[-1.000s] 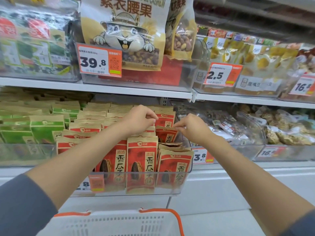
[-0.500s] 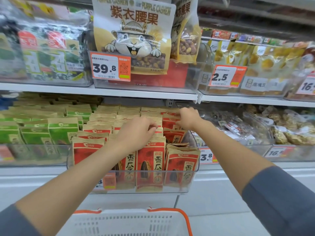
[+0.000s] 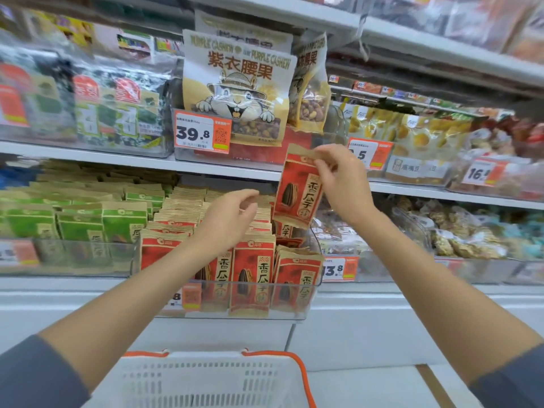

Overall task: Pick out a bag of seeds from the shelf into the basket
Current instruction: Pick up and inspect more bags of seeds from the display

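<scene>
Right hand [image 3: 343, 184] pinches bag [image 3: 297, 192] by its top edge, fingers hiding one corner. Bag hangs tilted above bin [image 3: 206, 315]. Left hand [image 3: 229, 219] loosely curled, empty, over the rows. Basket [image 3: 206, 378] below, cut off by the frame.

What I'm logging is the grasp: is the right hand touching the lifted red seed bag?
Touching. The head view shows the right hand pinching the top edge of the red seed bag.
</scene>
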Motion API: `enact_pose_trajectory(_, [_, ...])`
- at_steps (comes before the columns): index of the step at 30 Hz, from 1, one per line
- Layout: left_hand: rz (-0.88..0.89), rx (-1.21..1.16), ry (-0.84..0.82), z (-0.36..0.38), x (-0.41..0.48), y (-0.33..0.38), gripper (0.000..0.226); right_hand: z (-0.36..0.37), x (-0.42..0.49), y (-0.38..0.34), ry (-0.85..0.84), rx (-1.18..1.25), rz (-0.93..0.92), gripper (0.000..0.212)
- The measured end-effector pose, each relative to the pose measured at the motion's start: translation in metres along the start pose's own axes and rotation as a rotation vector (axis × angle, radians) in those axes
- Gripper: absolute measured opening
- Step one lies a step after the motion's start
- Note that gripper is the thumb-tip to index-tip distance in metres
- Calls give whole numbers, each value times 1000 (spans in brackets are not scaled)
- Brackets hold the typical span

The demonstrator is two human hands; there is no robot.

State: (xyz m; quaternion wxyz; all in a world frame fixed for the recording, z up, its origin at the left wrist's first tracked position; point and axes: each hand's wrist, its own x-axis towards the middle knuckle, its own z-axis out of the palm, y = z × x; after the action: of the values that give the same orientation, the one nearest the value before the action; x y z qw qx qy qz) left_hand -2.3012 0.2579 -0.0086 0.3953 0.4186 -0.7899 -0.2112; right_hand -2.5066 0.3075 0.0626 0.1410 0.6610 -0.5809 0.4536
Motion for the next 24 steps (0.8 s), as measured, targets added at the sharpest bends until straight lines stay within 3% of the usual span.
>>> enact_pose_trajectory(5, [-47,-305,-79,-22,-31,17,44,-12,-7,-44,-12,232,198,15])
enact_pose_trajectory(9, [-100,-414,-222,-31,-63,6,19,16,-40,-56,-104,331,325,17])
enact_pose_trajectory(13, [-217,-531,-277,-28,-92,-17,14,42,-80,-57,-161,318,364,20])
enact_pose_trajectory(17, [-286,-501,-315,-23,-101,-32,14,48,-100,-55,-181,167,262,16])
enact_pose_trajectory(21, [-291,-423,-305,-18,-104,-36,14,47,-105,-50,-152,131,331,38])
enact_pose_trajectory(24, [-328,-430,-332,-15,-108,-37,14,37,-109,-47,-231,150,360,31])
